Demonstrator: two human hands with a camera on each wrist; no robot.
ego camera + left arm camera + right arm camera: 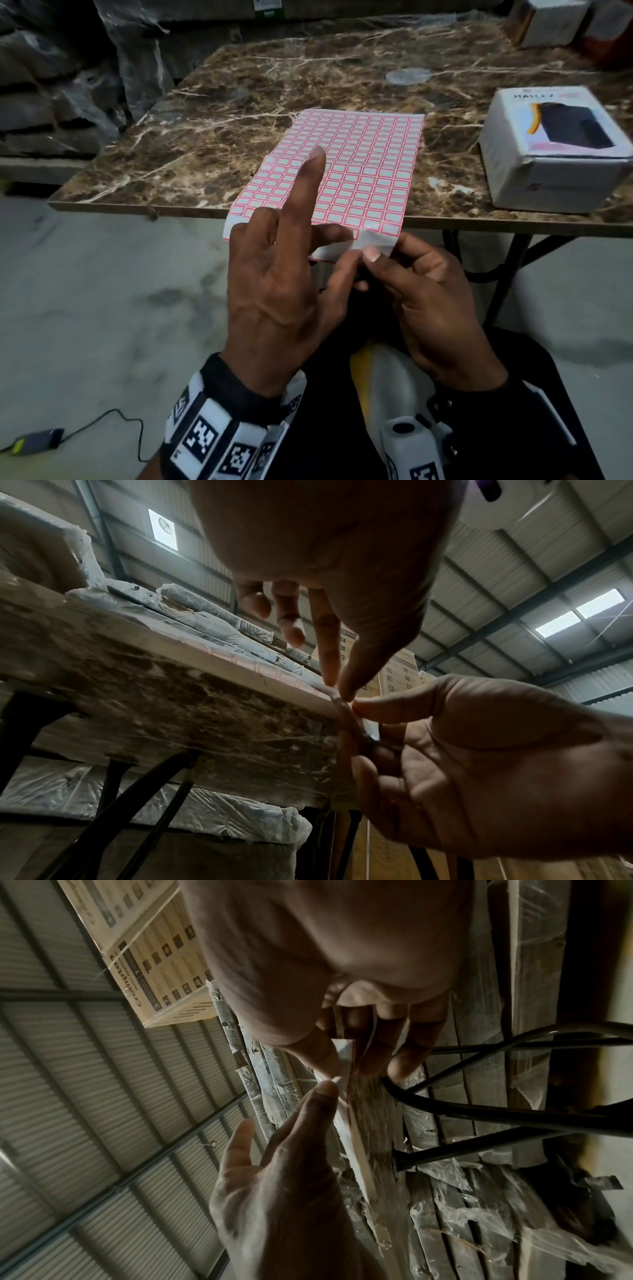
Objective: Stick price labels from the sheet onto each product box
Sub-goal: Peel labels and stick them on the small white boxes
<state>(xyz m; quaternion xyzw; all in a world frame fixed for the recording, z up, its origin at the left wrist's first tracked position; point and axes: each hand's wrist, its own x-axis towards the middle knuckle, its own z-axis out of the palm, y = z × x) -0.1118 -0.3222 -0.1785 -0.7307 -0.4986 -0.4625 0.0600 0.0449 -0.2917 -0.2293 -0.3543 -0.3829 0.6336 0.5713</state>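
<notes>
Currently both hands work the near corner of the label sheet, which overhangs the front edge of the desk. Left hand: thumb and a finger pinch the sheet corner, index finger stuck straight out over the grid, remaining fingers loose. Right hand: thumb and fingers curled round the same bent-up corner from the other side, thumbnail at the edge. Whether a label is lifting cleanly, can't tell; the wrist views show only a pale sliver of paper between the fingertips.

Sheet state: some cells along the near-left edge look blank, so a few labels appear to be gone already. Most of the grid is full.

Further out, one white product box sits on the right side of the desk, well apart from the sheet. No price label visible on its shown faces. More boxes at the far right corner, too blurred to check.

Judgement: early stage, peel step in hand, sticking left for every visible box.
</notes>
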